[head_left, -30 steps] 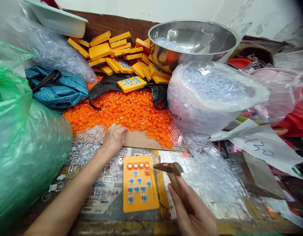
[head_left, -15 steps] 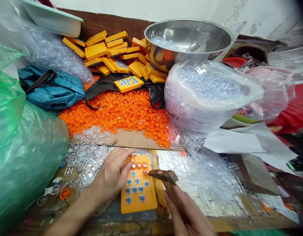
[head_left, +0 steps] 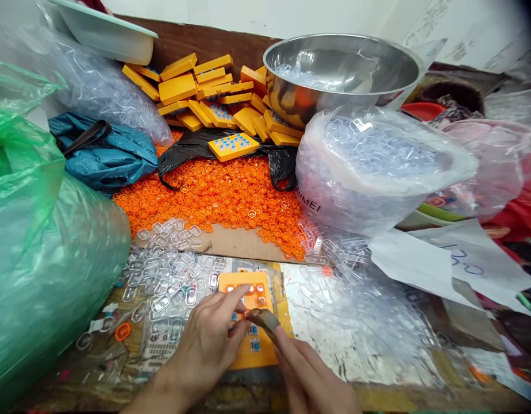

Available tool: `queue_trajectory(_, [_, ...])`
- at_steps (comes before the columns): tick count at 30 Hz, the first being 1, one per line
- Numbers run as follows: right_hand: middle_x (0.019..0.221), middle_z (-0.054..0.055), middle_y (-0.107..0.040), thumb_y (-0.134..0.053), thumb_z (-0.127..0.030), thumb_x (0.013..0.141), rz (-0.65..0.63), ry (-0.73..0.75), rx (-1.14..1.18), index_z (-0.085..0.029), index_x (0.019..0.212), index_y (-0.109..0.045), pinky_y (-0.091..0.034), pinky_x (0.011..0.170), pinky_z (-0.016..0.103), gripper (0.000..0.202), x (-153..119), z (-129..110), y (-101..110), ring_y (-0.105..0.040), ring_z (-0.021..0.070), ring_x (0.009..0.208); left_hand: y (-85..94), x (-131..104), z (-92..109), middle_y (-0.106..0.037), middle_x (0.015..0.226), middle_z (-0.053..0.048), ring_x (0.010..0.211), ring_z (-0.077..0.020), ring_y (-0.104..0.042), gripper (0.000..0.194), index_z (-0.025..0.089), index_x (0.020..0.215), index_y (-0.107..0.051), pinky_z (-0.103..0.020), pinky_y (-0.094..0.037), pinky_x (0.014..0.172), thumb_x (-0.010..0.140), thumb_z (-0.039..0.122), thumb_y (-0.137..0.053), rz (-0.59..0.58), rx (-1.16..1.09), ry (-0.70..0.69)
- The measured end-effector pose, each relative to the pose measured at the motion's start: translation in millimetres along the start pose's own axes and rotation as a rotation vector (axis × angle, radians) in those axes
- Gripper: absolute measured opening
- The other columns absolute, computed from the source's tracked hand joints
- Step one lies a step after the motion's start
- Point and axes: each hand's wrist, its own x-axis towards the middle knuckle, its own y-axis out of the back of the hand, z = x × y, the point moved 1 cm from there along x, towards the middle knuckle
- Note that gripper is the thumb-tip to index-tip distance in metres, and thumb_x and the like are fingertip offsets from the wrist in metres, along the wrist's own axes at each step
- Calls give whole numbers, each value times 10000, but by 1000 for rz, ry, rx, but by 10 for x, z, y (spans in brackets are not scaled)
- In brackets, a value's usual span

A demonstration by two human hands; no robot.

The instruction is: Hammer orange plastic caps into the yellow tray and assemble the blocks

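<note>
On the worktop in front of me lies a yellow-orange panel with small blue-and-white square switches and several clear orange caps along its far end. My right hand is wrapped round the handle of a hammer, whose metal head is over the middle of the panel. From the left, my left hand reaches over the panel and covers part of it. Its thumb and fingers are bent together close to the hammer's tip; whatever they pinch is too small to make out.
Clear plastic pieces lie left of the panel, near a big green bag. Beyond are a heap of orange rings, stacked yellow panels, a steel bowl and a white bag of clear pieces.
My left hand has moved right and nearer, from the panel's far-left edge to its middle. The hammer head has shifted left and towards me, close to the left fingertips.
</note>
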Motion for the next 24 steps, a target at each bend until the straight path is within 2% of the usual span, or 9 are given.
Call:
queue_trajectory(2, [1002, 42, -724, -442, -33, 887, -96, 24, 44, -294, 1478, -375, -568, 667, 161, 650, 24, 35, 2, -721, 120, 778, 11, -19, 9, -738, 915, -17, 835, -204, -698, 452, 216, 1265, -502, -360, -582, 766, 831, 105, -564, 1, -11, 24])
queue_trajectory(3, [1009, 40, -722, -464, -33, 882, -96, 27, 63, -291, 1472, -387, -563, 672, 150, 649, 41, 48, 13, -719, 113, 784, 29, -18, 10, -741, 912, -13, 835, -195, -701, 458, 209, 1262, -511, -345, -583, 774, 822, 108, -584, -9, -21, 30])
queue_trajectory(6, [1003, 22, -725, -543, -50, 865, 33, -32, 112, -285, 1380, -512, -561, 713, 140, 567, 92, 70, 65, -718, 106, 791, 148, 83, -35, -743, 910, -2, 811, -157, -699, 393, 203, 1197, -578, -271, -580, 764, 813, 174, -658, 19, 20, -1])
queue_trajectory(9, [1051, 16, -736, -604, -75, 850, 197, -129, 111, -274, 1287, -585, -572, 780, 170, 481, 98, 86, 98, -727, 137, 882, 317, 379, -185, -740, 971, -55, 889, -178, -678, 194, 170, 1050, -663, -293, -558, 825, 900, 214, -549, 152, 289, -62])
queue_trajectory(12, [1137, 41, -723, -631, -115, 850, 233, -178, 102, -238, 1265, -598, -580, 822, 208, 433, 45, 105, 80, -724, 175, 945, 419, 756, -403, -723, 984, -131, 916, -251, -647, 256, 123, 954, -690, -422, -527, 857, 931, 159, -438, 210, 454, 11])
queue_trajectory(15, [1099, 63, -736, -663, -195, 852, 246, -253, 76, -197, 1205, -641, -594, 811, 239, 354, -40, 120, 48, -736, 205, 900, 432, 1034, -562, -704, 879, -101, 868, -243, -638, 218, 125, 848, -685, -433, -527, 824, 917, 127, -478, 153, 516, 67])
queue_trajectory(17, [1080, 68, -741, -677, -222, 846, 259, -289, 49, -184, 1171, -663, -595, 816, 252, 327, -91, 125, 40, -737, 217, 896, 434, 1138, -608, -683, 884, -62, 870, -210, -640, 145, 128, 866, -664, -411, -533, 818, 921, 167, -536, 106, 538, 86])
queue_trajectory(21, [1119, 65, -727, -669, -203, 847, 213, -256, 71, -188, 1195, -653, -587, 819, 229, 348, -151, 115, 25, -729, 208, 927, 468, 1219, -578, -662, 1005, -53, 917, -189, -643, 175, 136, 976, -637, -401, -543, 824, 918, 297, -597, 27, 526, 99])
queue_trajectory(24, [1103, 67, -735, -671, -266, 851, 296, -384, 87, -189, 1149, -674, -569, 859, 230, 308, -177, 93, -11, -724, 200, 950, 450, 1196, -510, -669, 948, -38, 861, -177, -652, 170, 132, 974, -638, -381, -553, 787, 921, 286, -591, -24, 451, 74])
